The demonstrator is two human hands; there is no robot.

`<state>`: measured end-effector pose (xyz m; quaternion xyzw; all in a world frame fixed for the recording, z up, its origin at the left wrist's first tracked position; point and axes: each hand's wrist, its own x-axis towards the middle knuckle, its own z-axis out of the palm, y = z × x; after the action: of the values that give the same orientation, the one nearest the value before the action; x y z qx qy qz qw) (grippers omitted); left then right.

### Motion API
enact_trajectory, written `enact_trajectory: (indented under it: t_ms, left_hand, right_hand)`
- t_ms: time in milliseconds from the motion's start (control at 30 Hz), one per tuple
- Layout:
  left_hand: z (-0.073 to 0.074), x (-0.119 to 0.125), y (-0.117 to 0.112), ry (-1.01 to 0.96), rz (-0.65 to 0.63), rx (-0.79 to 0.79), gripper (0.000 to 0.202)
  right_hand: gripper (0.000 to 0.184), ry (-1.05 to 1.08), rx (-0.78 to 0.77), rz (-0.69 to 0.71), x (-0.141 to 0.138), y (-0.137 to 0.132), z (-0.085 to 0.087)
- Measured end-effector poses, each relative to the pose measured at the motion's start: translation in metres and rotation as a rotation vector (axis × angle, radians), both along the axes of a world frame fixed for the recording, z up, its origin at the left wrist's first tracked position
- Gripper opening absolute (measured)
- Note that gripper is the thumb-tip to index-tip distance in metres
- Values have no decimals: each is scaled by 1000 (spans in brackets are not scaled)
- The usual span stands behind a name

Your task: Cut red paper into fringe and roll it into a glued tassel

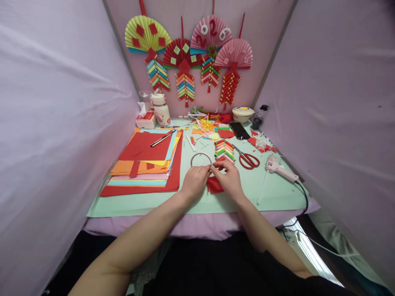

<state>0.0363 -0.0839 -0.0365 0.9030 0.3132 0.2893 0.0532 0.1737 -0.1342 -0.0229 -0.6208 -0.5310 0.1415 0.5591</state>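
Observation:
My left hand (195, 181) and my right hand (228, 177) meet near the front middle of the pale green mat (145, 203). Both are closed in a pinch on a folded red paper piece (214, 186) that lies between them. A thin white ring (201, 158) rests on the mat just beyond my fingertips, touching or nearly touching them. A small stack of coloured folded strips (224, 150) sits right behind my right hand.
A pile of coloured paper sheets (145, 164) with a ruler lies to the left. Red scissors (248, 159) and a white glue gun (279, 168) with a cable lie to the right. Paper scraps, a phone, a bowl, a bottle and a tissue box crowd the back. Paper fans hang on the wall.

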Motion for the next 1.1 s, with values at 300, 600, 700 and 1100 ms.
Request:
enact_trajectory:
  t_ms: [300,600,700,1100]
  left_hand:
    - [-1,0,0,9,9,15,21]
    - [-4,0,1,31,48,-33,24]
    - [-1,-1,1,50,56,-46,28]
    - [97,1,27,275,-75,-441,26]
  right_hand:
    - [13,3,11,-25,-4,-1,-3]
    - [9,-170,70,-43,-3,-3,-4]
    - [10,-156,53,-30,-2,-1,-3]
    - [14,200,-110,120,26,4,21]
